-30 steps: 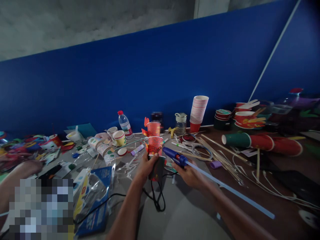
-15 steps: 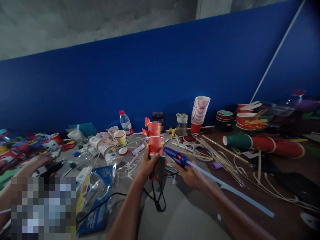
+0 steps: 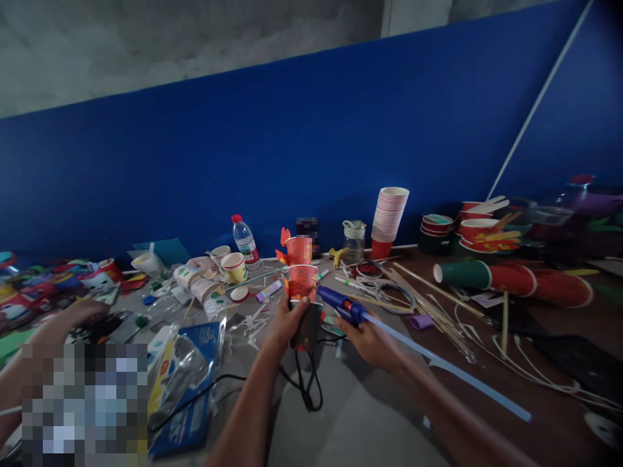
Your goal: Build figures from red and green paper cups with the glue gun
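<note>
My left hand (image 3: 287,327) is wrapped round the dark lower cup of an upright stack of joined paper cups (image 3: 302,280). Its upper cups are red, and orange-red cut-out pieces stick out on the left side. In my right hand (image 3: 363,337) is a blue hot glue gun (image 3: 341,303), its nozzle pointing left, touching or very close to the stack's right side; I cannot tell which. A long translucent glue stick (image 3: 448,366) trails from the gun's back toward the lower right. A black cord (image 3: 307,395) hangs below the cups.
A tall stack of paper cups (image 3: 389,217), a lidded glass jar (image 3: 354,241) and a water bottle (image 3: 246,243) stand along the blue partition. Wooden sticks (image 3: 433,311) and a joined cup roll (image 3: 516,282) lie right. Another person's arm (image 3: 58,324) reaches in at left, near blue packaging (image 3: 189,389).
My hands, the cup stack and the glue gun have hardly moved. At the left, the other person's hand has shifted slightly over the dark item there.
</note>
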